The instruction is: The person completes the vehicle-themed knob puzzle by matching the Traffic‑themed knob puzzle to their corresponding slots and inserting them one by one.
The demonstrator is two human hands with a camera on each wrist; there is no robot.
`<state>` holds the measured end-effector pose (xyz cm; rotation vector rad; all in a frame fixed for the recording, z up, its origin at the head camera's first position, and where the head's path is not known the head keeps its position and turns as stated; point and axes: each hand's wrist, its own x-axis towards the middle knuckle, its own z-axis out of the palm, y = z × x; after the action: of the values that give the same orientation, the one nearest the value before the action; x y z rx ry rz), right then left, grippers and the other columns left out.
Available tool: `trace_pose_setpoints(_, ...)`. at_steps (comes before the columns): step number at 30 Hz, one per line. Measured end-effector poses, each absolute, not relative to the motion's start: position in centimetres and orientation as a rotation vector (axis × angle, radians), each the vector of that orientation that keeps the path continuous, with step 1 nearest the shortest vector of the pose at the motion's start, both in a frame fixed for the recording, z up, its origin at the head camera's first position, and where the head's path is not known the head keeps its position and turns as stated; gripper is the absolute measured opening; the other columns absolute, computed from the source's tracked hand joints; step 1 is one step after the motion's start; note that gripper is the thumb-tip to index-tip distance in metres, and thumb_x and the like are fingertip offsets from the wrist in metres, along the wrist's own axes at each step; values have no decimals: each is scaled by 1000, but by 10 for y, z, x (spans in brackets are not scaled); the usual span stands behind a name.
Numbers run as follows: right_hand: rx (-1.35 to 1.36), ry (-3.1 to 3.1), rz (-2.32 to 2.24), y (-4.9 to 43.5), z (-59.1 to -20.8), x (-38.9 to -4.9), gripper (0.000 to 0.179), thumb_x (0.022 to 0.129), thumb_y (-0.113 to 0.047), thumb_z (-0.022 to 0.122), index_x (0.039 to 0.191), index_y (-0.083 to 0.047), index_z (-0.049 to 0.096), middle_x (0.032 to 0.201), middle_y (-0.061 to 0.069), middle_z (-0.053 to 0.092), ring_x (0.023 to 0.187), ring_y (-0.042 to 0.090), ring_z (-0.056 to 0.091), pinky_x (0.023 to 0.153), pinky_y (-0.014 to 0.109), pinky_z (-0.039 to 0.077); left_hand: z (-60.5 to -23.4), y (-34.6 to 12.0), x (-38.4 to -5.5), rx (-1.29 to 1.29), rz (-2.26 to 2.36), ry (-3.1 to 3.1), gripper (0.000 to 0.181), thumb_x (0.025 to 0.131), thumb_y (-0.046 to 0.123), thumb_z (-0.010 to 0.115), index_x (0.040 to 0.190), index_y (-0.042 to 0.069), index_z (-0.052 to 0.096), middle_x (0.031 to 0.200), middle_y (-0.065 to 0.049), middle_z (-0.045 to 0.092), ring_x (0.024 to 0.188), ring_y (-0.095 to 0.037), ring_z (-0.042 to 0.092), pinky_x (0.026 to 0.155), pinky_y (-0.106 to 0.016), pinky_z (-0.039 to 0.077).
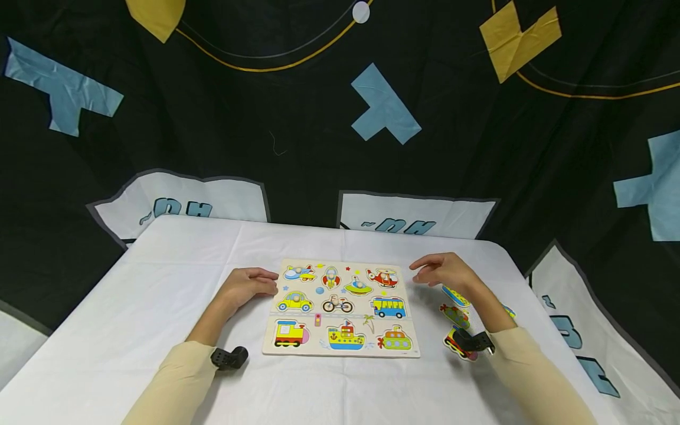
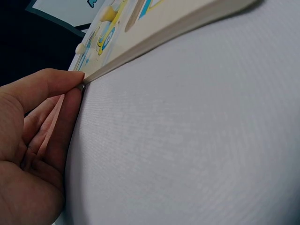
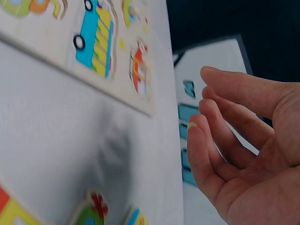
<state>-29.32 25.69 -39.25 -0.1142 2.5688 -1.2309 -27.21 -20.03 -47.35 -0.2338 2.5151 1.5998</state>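
A wooden puzzle board (image 1: 345,307) printed with vehicles lies flat on the table. My left hand (image 1: 248,289) is at its left edge; in the left wrist view its thumb (image 2: 56,80) and a finger pinch the board's rim (image 2: 126,58). Past the board's right edge, my right hand (image 1: 443,271) is held above the cloth, fingers loosely bent with nothing between them. Below that hand lie a submarine piece (image 1: 455,316), a blue and yellow piece (image 1: 455,296) and a train piece (image 1: 455,342), the last partly covered by the wrist camera.
Another loose piece (image 1: 509,310) shows just past the right forearm, mostly hidden. A white cloth (image 1: 159,283) covers the table. Behind it hangs a dark curtain (image 1: 297,130) with blue and yellow shapes. Each wrist carries a small black camera (image 1: 230,358).
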Motion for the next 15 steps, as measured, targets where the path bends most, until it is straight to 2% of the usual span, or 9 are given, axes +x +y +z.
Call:
trace_pose_setpoints(5,-79,2597,-1230,284,-389,-290,50,88,-33,79,129,-6,68,107,7,73,105,32,64,96,49,52,-473,-201,-272,-230,1597,2520,43,80,20,82,120,9,74,98,-2,80,100,-14,70,98,-41,48)
trace_pose_setpoints(15,-32,2606,-1266,327,-390,-279,48,95,-28,71,135,-2,62,119,12,74,108,35,66,99,53,51,-473,-201,-271,-228,1594,2515,42,81,20,82,121,9,73,99,-2,80,100,-15,70,98,-42,48)
